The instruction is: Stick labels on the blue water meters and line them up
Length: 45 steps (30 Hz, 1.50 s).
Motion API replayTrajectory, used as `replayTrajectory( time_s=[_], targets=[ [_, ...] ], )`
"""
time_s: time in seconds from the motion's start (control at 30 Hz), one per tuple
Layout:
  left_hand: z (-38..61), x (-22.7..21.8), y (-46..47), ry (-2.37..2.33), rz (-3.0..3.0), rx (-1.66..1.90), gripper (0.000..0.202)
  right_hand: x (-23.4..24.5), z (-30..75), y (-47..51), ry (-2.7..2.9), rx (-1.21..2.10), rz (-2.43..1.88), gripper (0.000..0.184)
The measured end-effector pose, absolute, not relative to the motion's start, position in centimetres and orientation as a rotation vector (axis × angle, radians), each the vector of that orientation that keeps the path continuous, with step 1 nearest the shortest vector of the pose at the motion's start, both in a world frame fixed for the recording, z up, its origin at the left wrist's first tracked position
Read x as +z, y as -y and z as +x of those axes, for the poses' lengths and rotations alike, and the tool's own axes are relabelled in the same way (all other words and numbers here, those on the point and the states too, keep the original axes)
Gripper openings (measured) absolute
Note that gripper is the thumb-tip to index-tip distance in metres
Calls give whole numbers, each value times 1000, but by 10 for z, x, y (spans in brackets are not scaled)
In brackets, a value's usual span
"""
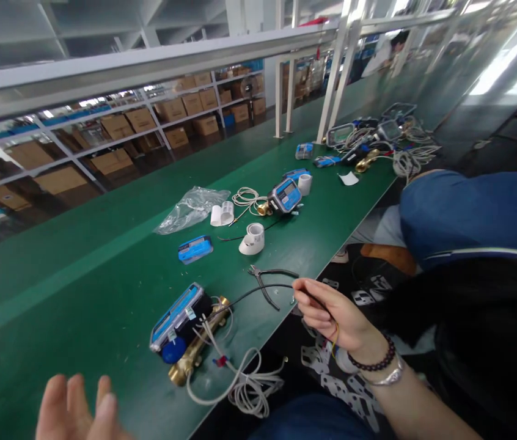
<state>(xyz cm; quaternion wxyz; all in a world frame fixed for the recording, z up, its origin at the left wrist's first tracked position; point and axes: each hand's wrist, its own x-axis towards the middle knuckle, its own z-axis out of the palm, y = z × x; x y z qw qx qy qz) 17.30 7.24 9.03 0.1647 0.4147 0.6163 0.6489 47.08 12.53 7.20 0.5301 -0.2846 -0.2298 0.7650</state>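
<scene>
The tall grey-white metal shelves [155, 121] behind the workplace bear brown cardboard boxes [171, 110] and a small blue bin [228, 118]; what these contain cannot be made out. On the green-topped counter [116, 293] lies a crumpled clear plastic bag [193, 209], with a roll of white paper labels [222, 214] just beside it; whether anything is inside the bag is unclear.

The right grip [332, 315] is clenched lightly on a thin black cable [244, 296], pinching it between thumb and fingers over the counter's near edge. A slender yellow wire [335, 339] hangs below the palm. From the fingers, the black cable arches leftward to a blue-faced, dark-bodied box-shaped meter [180, 321] mounted on a brass pipe fitting [198, 351], which lies on the counter well apart from that grip. The left grip [79, 415] is released, fingers raised and apart, nearer the camera than the meter and partly cut off by the frame. Black-handled pliers [258, 273] lie spread beside the cable, near the right fingertips. A bundled white cable [252, 391] droops at the counter's edge.
</scene>
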Motion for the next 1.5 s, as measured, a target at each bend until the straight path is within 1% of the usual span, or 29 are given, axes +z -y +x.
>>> replayTrajectory(
  time_s=[0.03,0.1,0.13,0.17,0.23,0.27,0.33,0.4,0.47,0.57,0.6,0.67,0.77,0.87,0.97,1.0,1.1,1.13,1.2,1.23,1.27,1.33,1.37,1.5],
  targets=[
    [191,90,-71,-1796,1542,1881,59,72,467,-123,574,1830,-662,24],
    [234,91,-76,-1697,2084,1724,52,74,459,-118,662,1871,-618,28],
    [256,91,-81,-1552,2492,1530,49,74,455,-115,711,1889,-602,31],
    [276,92,-88,-1399,2765,1326,47,74,452,-113,757,1897,-603,34],
    [304,91,-103,-1220,3057,995,46,70,452,-113,866,1852,-672,40],
    [311,89,-110,-1226,3095,867,46,66,455,-115,954,1756,-773,42],
    [314,84,-119,-1364,3078,644,45,53,465,-123,1147,1416,-1056,50],
    [308,77,-124,-1554,2970,461,38,35,474,-134,1253,1051,-1270,54],
    [302,72,-124,-1687,2766,364,31,17,475,-143,1335,817,-1385,56],
    [306,70,-119,-1614,2500,239,36,-1,463,-153,1699,509,-1582,74],
    [312,71,-116,-1540,2462,187,40,-4,458,-156,1806,413,-1644,75],
    [328,72,-109,-1382,2458,81,42,-4,449,-162,1881,338,-1714,69],
    [354,71,-98,-1110,2532,-20,34,1,446,-171,1815,370,-1734,54],
    [367,72,-91,-886,2527,34,25,5,457,-166,1739,449,-1702,45],
    [366,80,-92,-766,2348,346,24,7,478,-145,1634,612,-1614,37],
    [365,84,-94,-743,2264,469,24,8,486,-136,1598,681,-1579,36],
    [362,94,-103,-777,2069,728,23,12,506,-109,1485,936,-1433,55],
    [362,96,-105,-805,2038,775,23,14,510,-102,1397,1087,-1326,56],
    [364,98,-110,-830,2029,864,24,21,517,-91,1138,1387,-1042,46],
    [366,98,-111,-831,2048,910,25,25,518,-87,1001,1478,-912,44],
    [367,98,-112,-829,2081,963,26,30,518,-83,901,1504,-822,46],
    [370,98,-113,-826,2180,1064,30,42,517,-78,844,1388,-763,48],
    [372,98,-113,-821,2245,1102,32,48,516,-76,853,1298,-749,45],
    [379,99,-110,-833,2596,1262,35,74,507,-70,949,904,-762,24]
  ],
)
